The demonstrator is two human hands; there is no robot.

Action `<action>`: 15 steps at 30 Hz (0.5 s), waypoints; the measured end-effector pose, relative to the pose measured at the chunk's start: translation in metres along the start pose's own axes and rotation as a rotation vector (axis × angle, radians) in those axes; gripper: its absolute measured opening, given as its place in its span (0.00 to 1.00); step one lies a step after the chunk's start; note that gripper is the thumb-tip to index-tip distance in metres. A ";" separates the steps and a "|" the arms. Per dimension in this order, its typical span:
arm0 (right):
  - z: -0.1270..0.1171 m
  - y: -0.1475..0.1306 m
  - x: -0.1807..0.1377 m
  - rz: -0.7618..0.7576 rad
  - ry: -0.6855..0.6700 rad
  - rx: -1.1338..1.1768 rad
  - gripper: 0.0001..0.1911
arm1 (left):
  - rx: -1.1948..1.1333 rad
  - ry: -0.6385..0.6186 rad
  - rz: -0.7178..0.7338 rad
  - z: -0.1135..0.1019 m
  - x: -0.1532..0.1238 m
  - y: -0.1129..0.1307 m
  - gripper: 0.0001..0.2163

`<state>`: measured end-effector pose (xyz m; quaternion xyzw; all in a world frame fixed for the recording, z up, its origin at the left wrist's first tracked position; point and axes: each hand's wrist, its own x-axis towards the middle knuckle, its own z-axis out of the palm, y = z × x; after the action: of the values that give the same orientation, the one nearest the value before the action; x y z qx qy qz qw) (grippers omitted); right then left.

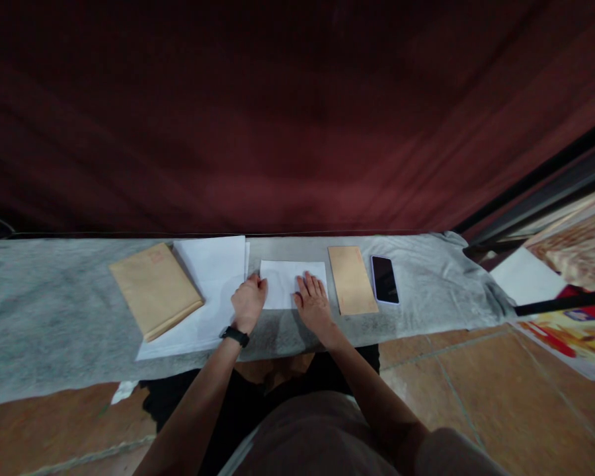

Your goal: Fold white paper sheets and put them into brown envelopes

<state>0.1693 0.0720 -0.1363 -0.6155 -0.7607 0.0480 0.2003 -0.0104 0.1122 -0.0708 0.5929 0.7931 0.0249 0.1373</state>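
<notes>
A small white sheet of paper [280,284], seemingly folded, lies flat on the grey cloth in front of me. My left hand [248,301], wearing a black watch, is closed with curled fingers at the sheet's left edge, the thumb side on that edge. Its fingertips are largely hidden. Flat on the right part of the same sheet rests my right hand [313,303], fingers stretched out and a little apart. Just right of it lies a single brown envelope [353,281]. Larger white sheets [218,277] lie beside my left hand, partly under a stack of brown envelopes [156,291].
A phone [385,279] with a dark screen lies right of the single envelope. Grey cloth [49,311] covers the narrow table. A dark red curtain [297,132] hangs behind it. At the right are a black bar [565,303] and a colourful printed package [580,337].
</notes>
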 end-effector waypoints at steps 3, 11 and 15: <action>0.001 -0.002 -0.002 0.016 -0.013 -0.042 0.27 | 0.026 0.094 0.052 0.001 -0.005 -0.002 0.15; -0.005 -0.004 -0.001 0.014 -0.057 -0.073 0.28 | -0.053 0.278 0.664 0.038 -0.039 0.017 0.22; -0.004 -0.003 -0.002 -0.014 -0.079 -0.089 0.29 | -0.040 0.187 0.672 0.065 -0.043 0.017 0.25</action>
<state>0.1683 0.0684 -0.1321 -0.6162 -0.7736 0.0373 0.1430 0.0331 0.0687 -0.1216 0.8133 0.5620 0.1386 0.0597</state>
